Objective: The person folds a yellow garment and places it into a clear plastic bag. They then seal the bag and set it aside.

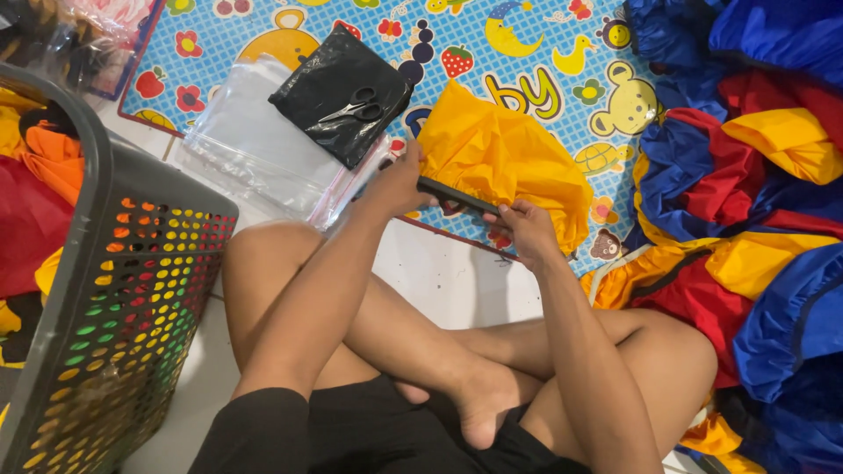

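Both hands grip a dark strip along the yellow cloth (505, 158), left hand (399, 180) clenched at one end, right hand (527, 226) at the other; the cloth looks only partly gathered, lying bunched on the mat (527, 53). Beside it, scissors (356, 105) rest unused, and a fabric pile (746, 175) crowds its far side, with bare floor nearer the legs
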